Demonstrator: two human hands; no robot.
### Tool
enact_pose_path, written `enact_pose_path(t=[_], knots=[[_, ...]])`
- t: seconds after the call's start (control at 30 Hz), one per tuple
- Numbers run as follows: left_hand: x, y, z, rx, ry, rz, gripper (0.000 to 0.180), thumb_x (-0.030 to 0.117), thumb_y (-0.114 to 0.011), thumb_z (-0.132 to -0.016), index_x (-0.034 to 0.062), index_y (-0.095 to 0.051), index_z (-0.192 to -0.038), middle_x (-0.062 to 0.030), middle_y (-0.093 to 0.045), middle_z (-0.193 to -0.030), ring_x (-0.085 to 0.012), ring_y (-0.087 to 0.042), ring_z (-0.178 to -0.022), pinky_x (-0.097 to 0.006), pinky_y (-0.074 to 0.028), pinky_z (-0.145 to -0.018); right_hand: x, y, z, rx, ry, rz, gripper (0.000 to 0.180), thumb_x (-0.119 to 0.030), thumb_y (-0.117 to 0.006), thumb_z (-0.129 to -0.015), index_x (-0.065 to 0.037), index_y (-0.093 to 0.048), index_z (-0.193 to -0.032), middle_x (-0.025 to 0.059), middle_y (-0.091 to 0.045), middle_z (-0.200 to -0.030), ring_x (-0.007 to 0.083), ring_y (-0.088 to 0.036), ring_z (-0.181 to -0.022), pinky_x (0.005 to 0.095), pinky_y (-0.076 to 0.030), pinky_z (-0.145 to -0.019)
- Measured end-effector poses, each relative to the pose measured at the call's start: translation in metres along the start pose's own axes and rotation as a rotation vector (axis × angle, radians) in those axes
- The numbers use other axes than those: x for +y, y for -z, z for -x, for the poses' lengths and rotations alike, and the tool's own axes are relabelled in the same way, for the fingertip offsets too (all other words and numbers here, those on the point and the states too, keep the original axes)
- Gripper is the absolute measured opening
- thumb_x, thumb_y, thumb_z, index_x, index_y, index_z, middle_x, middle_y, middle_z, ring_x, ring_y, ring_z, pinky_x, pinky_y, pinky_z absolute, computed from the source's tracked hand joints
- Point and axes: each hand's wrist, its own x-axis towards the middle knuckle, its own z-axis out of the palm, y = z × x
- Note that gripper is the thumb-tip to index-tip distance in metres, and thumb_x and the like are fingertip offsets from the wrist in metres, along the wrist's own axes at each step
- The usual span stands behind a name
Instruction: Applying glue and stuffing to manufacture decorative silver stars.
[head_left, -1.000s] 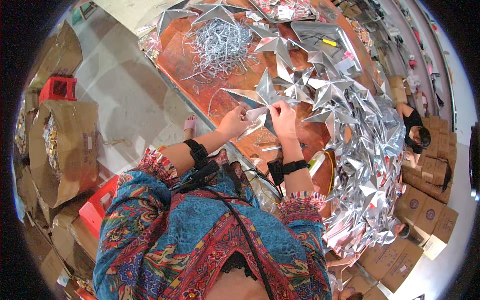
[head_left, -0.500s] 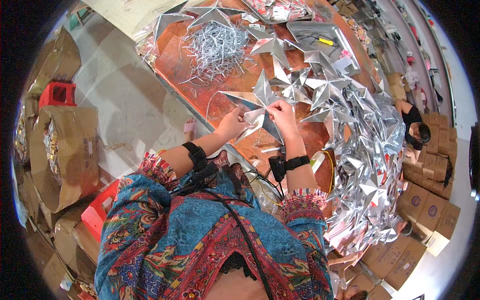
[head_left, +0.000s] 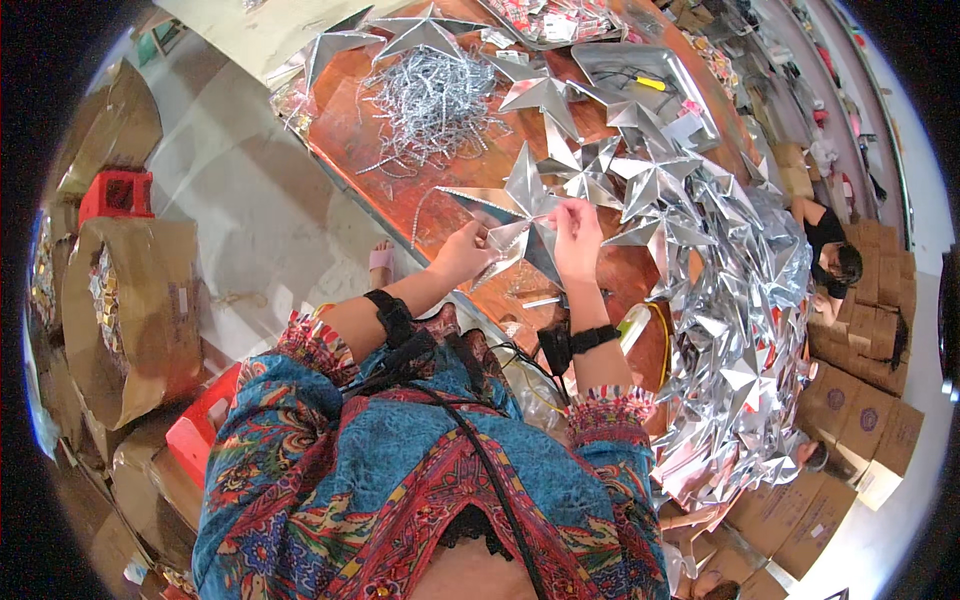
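A silver foil star (head_left: 522, 190) is held above the orange-brown table, its folded points spread out. My left hand (head_left: 466, 252) is closed on the star's lower-left point. A thin beaded silver strip (head_left: 419, 206) runs along the left point's edge and dangles from its tip. At the star's right side, near its middle, my right hand (head_left: 577, 240) has its fingertips pinched together; what they hold is too small to make out. Beyond the star lies a tangled heap of silver beaded strips (head_left: 432, 105).
A large pile of silver stars (head_left: 725, 330) covers the table's right side. A grey tray (head_left: 690, 75) with a yellow-handled tool (head_left: 651, 84) stands at the back. Cardboard boxes (head_left: 135, 310) and red crates (head_left: 115, 195) line the left; a co-worker (head_left: 828, 255) sits at the right.
My right hand has moved a little to the right, away from the star's centre, its fingers lifted. The left hand keeps its grip, and the star has hardly shifted.
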Motion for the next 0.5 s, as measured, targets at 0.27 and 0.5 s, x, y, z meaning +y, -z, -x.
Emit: enact_pose_path(t=[0.27,0.5], knots=[[0.002,0.000,0.000,-0.008,-0.026,0.031,0.044,0.025,-0.072,-0.068,-0.0022,-0.054,-0.097,-0.0143,-0.062,-0.086,-0.0225,-0.062,-0.081,-0.033,-0.047,-0.071,-0.004,0.006,0.057,-0.243,0.624,0.585,0.023,0.003,-0.052,-0.076,-0.005,-0.051,-0.098,0.0112,-0.060,-0.103,0.0324,-0.054,-0.093,0.0416,-0.042,-0.080],[0.013,0.005,0.005,-0.028,-0.016,0.048,0.045,0.026,-0.071,-0.067,-0.0035,-0.054,-0.098,-0.0153,-0.063,-0.085,-0.0238,-0.062,-0.080,-0.034,-0.048,-0.070,0.001,0.001,0.062,-0.272,0.605,0.703,0.029,0.000,-0.051,-0.074,-0.007,-0.051,-0.102,0.0108,-0.055,-0.116,0.0322,-0.052,-0.099,0.0437,-0.040,-0.083]])
